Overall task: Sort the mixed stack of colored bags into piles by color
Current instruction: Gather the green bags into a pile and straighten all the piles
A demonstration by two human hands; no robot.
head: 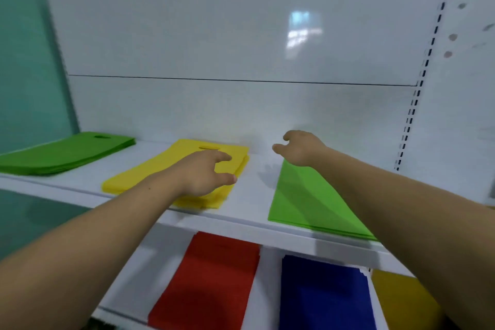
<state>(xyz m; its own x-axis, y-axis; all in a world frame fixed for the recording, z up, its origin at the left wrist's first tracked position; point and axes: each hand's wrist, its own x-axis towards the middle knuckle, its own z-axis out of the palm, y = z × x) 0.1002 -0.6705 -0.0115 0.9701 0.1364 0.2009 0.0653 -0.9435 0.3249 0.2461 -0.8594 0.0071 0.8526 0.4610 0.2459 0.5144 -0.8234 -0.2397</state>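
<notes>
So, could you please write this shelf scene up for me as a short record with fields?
upper shelf: left green pile, upper yellow pile in the middle, right green bag
lower shelf: red pile, blue pile, lower yellow pile at the right edge
left hand: open, over the upper yellow pile
right hand: open, at the right green bag's far end
held: nothing

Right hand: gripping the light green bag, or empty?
Empty. The right hand is past the far end of the light green bag, fingers loosely spread, nothing between them.
</notes>
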